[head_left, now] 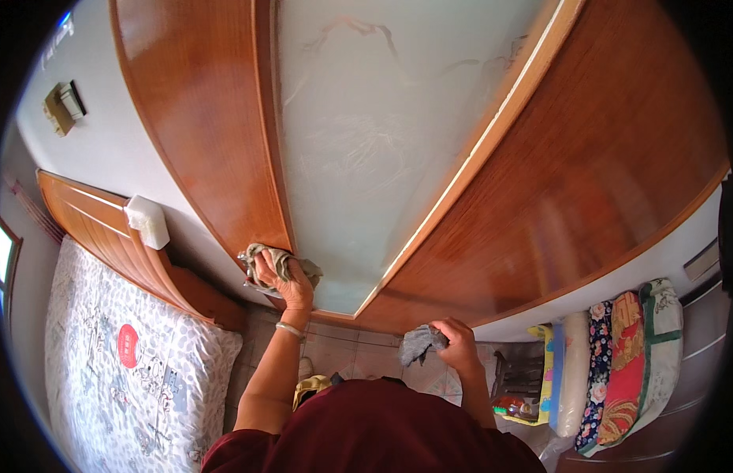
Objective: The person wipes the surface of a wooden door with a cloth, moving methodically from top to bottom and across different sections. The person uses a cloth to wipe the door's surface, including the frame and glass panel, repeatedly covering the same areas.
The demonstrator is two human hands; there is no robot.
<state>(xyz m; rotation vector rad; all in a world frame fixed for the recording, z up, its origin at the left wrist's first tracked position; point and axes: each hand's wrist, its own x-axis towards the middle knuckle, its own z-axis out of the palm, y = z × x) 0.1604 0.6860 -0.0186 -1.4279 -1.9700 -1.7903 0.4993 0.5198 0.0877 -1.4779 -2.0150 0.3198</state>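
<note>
My left hand [291, 285] presses a crumpled beige-grey cloth [280, 262] against the lower left part of a brown wooden panel [201, 102], beside the edge of a frosted glass pane [366, 173]. A bracelet circles the left wrist. Held away from the panel, my right hand [459, 344] grips a bunched grey cloth [421, 344] above the floor. The fingers of both hands are closed around their cloths.
On the left is a bed [106, 339] with patterned bedding, its wooden headboard [91, 209] carrying a white block [148, 221]. Folded quilts [619, 366] are stacked at the right, next to a dark chair [518, 374]. Tiled floor [359, 355] lies below.
</note>
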